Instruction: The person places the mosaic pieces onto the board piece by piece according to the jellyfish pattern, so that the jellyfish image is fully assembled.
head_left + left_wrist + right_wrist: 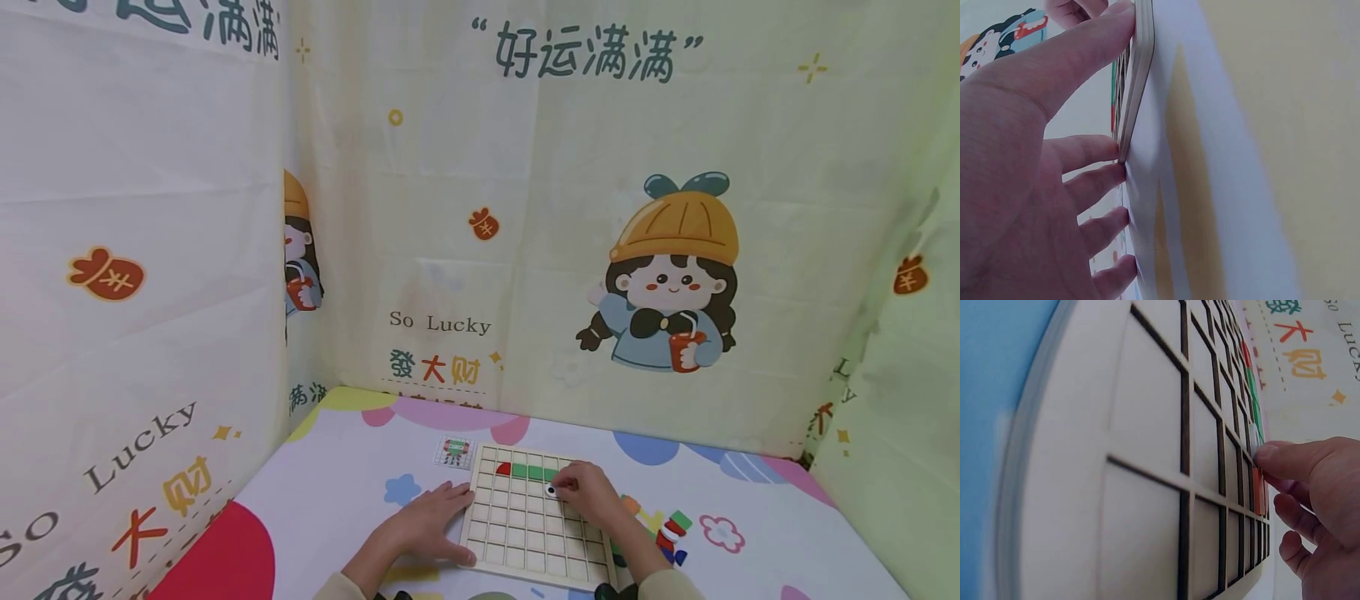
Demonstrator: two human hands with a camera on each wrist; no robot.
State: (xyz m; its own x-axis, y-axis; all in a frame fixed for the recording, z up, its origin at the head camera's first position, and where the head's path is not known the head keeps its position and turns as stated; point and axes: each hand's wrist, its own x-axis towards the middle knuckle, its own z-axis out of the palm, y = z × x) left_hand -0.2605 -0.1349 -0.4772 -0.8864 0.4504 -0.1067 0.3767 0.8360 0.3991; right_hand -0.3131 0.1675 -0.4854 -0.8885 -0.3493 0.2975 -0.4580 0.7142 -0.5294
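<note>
A wooden grid board (516,527) lies on the table. A red piece (504,469) with a rounded corner and several green tiles (531,472) sit in a row near its far edge. My right hand (588,493) is over the board's far right part and pinches a white piece with a black dot (551,490), like an eye, just below the green row. An orange-red tile (1259,490) shows beneath these fingers in the right wrist view. My left hand (429,525) rests along the board's left side, thumb at the near corner, fingers extended against the edge (1138,87).
A small pattern card (454,451) with a green and red figure lies beyond the board's far left corner. Loose coloured blocks (671,533) are heaped right of the board, partly behind my right forearm. Printed cloth walls (540,250) stand behind and at both sides.
</note>
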